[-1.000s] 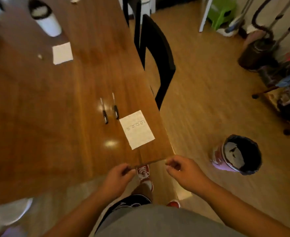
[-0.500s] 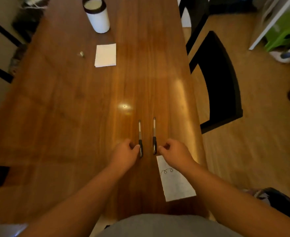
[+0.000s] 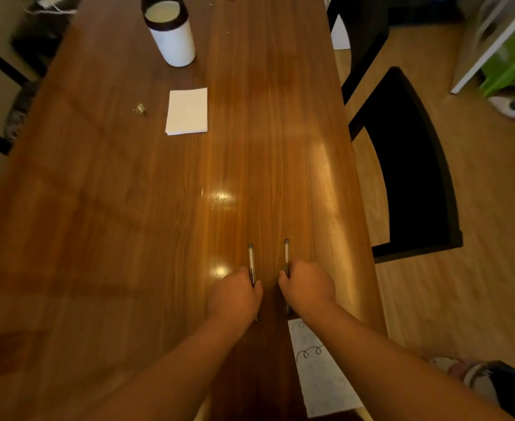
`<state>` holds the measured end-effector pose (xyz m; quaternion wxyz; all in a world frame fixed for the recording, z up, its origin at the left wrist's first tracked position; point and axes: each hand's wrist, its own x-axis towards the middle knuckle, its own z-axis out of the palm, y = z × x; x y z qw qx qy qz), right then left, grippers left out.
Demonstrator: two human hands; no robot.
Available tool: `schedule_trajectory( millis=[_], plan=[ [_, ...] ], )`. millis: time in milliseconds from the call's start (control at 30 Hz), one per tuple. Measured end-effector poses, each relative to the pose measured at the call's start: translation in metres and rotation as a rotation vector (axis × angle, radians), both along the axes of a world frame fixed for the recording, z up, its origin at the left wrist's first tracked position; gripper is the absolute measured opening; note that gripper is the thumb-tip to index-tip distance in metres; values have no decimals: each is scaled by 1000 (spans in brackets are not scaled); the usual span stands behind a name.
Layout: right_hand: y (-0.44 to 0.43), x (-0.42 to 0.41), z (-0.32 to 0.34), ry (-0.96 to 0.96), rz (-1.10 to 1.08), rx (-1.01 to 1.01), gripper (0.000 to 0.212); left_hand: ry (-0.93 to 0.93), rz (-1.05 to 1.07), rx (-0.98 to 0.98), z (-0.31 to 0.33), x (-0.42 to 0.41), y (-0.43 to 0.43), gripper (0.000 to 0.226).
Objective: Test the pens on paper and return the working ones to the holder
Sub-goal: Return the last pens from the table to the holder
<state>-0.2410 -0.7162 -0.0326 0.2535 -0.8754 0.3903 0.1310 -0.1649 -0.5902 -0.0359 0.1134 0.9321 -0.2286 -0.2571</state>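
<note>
Two slim pens lie parallel on the wooden table (image 3: 128, 223), pointing away from me. My left hand (image 3: 235, 294) grips the left pen (image 3: 251, 260) at its near end. The right pen (image 3: 286, 253) is gripped the same way by my right hand (image 3: 308, 284). A sheet of paper (image 3: 320, 372) with looped scribbles lies under my right forearm at the near table edge. The white holder (image 3: 172, 34) with a dark rim stands upright at the far end, holding no visible pens.
A small white notepad (image 3: 187, 111) lies in front of the holder, with a tiny metal clip (image 3: 139, 109) to its left. A black chair (image 3: 408, 165) stands along the table's right edge. A bin (image 3: 505, 387) sits on the floor at the lower right.
A second ago my hands hung off the table's near edge. They moved forward to the two pens, and my fingers have closed round their near ends. The view has swung to look along the table.
</note>
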Motion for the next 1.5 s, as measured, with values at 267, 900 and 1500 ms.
schedule_trajectory(
  millis=[267,900,1500],
  plan=[
    [-5,-11,12,-107,-79,196,21,107,61,-96,3,1,8,15],
    [19,-209,50,-150,-219,778,12,726,625,-540,54,-162,97,23],
    [108,-275,47,184,471,778,15,361,1462,-742,55,-419,256,15]
  ],
)
